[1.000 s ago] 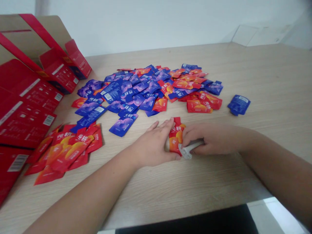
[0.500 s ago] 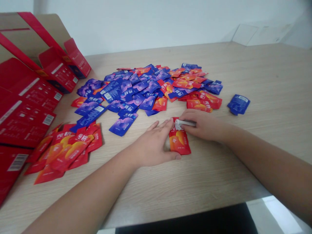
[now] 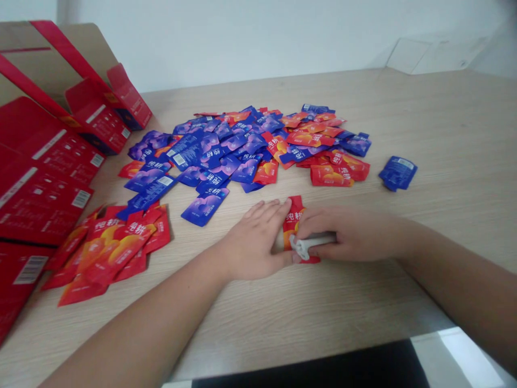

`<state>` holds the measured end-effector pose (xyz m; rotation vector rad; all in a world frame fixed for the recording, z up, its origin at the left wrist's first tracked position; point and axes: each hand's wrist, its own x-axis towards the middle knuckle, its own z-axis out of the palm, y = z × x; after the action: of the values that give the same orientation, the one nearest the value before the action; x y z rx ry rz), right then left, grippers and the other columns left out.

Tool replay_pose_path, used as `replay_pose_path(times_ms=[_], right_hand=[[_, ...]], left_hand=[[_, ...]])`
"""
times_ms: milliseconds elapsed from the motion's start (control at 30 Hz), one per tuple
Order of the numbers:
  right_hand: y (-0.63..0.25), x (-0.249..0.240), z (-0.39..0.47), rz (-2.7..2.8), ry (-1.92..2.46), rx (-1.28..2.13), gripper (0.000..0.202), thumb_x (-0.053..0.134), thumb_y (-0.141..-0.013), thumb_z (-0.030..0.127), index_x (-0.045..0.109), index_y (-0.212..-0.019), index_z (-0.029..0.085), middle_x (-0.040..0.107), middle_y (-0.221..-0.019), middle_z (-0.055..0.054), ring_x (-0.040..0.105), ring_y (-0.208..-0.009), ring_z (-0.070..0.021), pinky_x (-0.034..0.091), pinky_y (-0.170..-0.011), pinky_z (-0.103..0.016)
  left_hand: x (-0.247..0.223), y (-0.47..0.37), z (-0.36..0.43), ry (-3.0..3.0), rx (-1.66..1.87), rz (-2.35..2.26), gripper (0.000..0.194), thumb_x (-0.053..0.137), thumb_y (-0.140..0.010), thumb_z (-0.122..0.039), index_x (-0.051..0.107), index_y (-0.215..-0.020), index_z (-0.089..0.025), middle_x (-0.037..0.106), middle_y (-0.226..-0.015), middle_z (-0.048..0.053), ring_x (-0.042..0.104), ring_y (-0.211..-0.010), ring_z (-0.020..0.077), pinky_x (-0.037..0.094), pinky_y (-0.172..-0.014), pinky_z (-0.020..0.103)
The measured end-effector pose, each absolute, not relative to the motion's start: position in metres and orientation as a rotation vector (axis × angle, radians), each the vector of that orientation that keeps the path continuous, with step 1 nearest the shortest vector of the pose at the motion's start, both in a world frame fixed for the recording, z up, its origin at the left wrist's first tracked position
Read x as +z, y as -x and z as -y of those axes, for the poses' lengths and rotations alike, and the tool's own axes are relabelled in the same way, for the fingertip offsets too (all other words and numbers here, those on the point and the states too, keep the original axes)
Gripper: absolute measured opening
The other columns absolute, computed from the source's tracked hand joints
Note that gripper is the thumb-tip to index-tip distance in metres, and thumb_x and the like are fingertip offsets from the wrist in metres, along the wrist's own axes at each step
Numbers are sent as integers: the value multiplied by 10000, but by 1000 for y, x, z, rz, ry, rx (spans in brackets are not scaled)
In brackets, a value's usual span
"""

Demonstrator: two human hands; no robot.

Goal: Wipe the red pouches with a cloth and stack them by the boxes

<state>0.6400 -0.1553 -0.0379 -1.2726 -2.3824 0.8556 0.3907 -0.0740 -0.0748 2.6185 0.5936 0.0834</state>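
The left hand point(image 3: 254, 243) lay spread against a packet point(image 3: 292, 220); the right hand point(image 3: 343, 233) clenched a white wad point(image 3: 304, 247) over it. Hard rubbing could crease the packet.

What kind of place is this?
Probably an indoor workroom, maybe for packing: a plain table holds a heap of packets, and red boxes stand at the left.

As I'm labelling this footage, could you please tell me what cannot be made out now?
Head view:
Part of the red packet: behind the right hand and white item.
White item's far end: hidden by that hand.
Pile of packets: lower ones buried under others.
Nearest red boxes: cut off by the left edge.
Their wording: too small and blurred.
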Motion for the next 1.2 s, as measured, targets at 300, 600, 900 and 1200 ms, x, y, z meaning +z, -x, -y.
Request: replay_pose_path(times_ms=[300, 600, 900, 1200], right_hand=[[-636, -48, 148, 2353, 1365, 761, 175, 709, -933, 251, 771, -1082, 319, 757, -1200, -15, 714, -1116, -280, 561, -1027, -421], [-643, -81, 119, 2145, 1605, 295, 225, 618, -1012, 333, 741, -1189, 267, 735, -1172, -85, 706, -1120, -291, 576, -1001, -476], [-642, -66, 131, 1924, 1601, 213, 340, 679, -967, 348, 669, -1291, 247, 746, -1220, -119, 707, -1077, -322, 577, -938, -491], [-642, -40, 153, 2393, 1299, 996, 249, 720, -890, 195, 765, -1091, 337, 787, -1082, 16, 736, -958, -236, 587, -869, -362]], left_hand=[[-76, -396, 72, -2584, 105, -666, 1185, 786, -873, -709, 221, -1717, -99, 291, -1762, 246, 317, -1637, 374, 259, -1341, 535], [-82, -395, 73, -2621, 109, -699, 1191, 734, -885, -734, 170, -1729, -111, 199, -1795, 227, 201, -1668, 411, 212, -1346, 562], [-82, -395, 74, -2608, 96, -718, 1257, 710, -886, -769, 106, -1727, -55, 175, -1785, 272, 198, -1668, 409, 222, -1346, 552], [-77, -396, 74, -2584, 86, -730, 1247, 757, -870, -713, 106, -1728, -85, 201, -1779, 266, 241, -1660, 385, 233, -1346, 543]])
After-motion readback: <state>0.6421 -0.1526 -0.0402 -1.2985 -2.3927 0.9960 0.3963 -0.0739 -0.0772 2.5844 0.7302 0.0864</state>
